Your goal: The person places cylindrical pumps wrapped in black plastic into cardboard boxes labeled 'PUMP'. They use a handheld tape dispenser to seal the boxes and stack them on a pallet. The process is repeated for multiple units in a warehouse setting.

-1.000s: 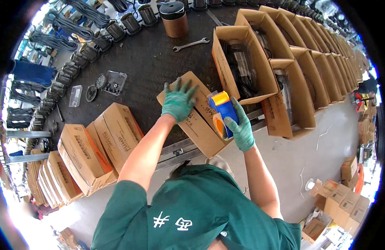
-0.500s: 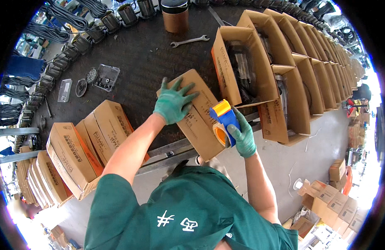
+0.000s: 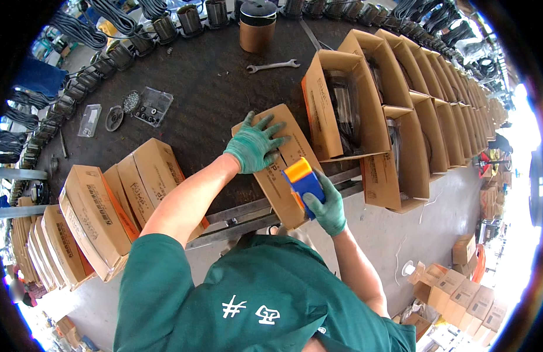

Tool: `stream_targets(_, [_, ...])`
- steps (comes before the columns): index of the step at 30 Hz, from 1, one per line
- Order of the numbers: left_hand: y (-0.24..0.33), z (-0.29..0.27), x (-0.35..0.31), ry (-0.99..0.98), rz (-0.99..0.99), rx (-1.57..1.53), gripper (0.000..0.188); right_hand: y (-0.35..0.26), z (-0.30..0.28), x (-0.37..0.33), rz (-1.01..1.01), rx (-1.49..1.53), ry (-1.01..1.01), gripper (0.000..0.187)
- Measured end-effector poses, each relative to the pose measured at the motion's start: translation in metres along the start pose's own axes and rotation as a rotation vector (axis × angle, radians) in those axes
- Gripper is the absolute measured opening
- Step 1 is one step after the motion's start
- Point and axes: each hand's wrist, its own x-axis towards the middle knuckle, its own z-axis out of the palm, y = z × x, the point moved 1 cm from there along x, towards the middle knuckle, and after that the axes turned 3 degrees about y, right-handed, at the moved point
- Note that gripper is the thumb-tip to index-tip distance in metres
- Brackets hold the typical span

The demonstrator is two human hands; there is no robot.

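Note:
A closed cardboard box [image 3: 274, 186] lies slanted at the table's front edge, its near end jutting past the edge. My left hand [image 3: 255, 145], in a green glove, lies on the box's far part with fingers spread. In my right hand [image 3: 329, 210], gloved alike, is a blue tape dispenser [image 3: 309, 185] with a yellow-orange front end. The dispenser is over the box's near right part; whether it touches the cardboard I cannot tell. My right fingers are partly hidden behind it.
Open cardboard boxes [image 3: 365, 132] holding metal parts stand in rows on the right. Several more boxes [image 3: 98, 208] lean together at left. On the dark table [image 3: 195, 82] are a wrench [image 3: 273, 66], a brown canister [image 3: 257, 36] and a clear tray [image 3: 152, 107] of small parts.
My right hand has brought the tape dispenser left and nearer, further over the box. Its orange tape roll shows less now. My left hand stays spread on the box.

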Motion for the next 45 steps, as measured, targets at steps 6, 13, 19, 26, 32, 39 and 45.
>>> stream_targets(6, [-0.062, 0.023, 0.013, 0.223, -0.141, -0.431, 0.037, 0.004, -0.008, -0.001, -0.052, -0.089, 0.035, 0.081])
stream_targets(13, [-0.046, 0.005, 0.03, -0.015, -0.46, -0.343, 0.054, 0.01, -0.008, 0.0, -0.016, -0.019, 0.014, 0.083])
stream_targets(19, [-0.043, 0.009, 0.026, 0.197, -0.406, -0.152, 0.055, 0.01, -0.008, 0.001, -0.042, -0.058, 0.006, 0.081])
stream_targets(26, [0.022, 0.02, -0.018, 0.606, -0.435, -0.639, 0.022, 0.006, -0.009, -0.004, -0.007, -0.039, 0.011, 0.081])
stream_targets(32, [0.077, 0.018, -0.02, -0.171, -0.809, -1.729, 0.04, 0.01, -0.01, -0.004, -0.065, -0.039, -0.002, 0.079])
stream_targets(39, [0.031, 0.041, 0.008, 0.23, -0.535, -1.169, 0.04, 0.006, -0.008, 0.003, 0.006, -0.03, -0.049, 0.078])
stream_targets(45, [-0.137, 0.028, 0.047, 0.198, -0.813, -1.03, 0.043, -0.002, -0.002, 0.006, 0.075, -0.08, -0.041, 0.075])
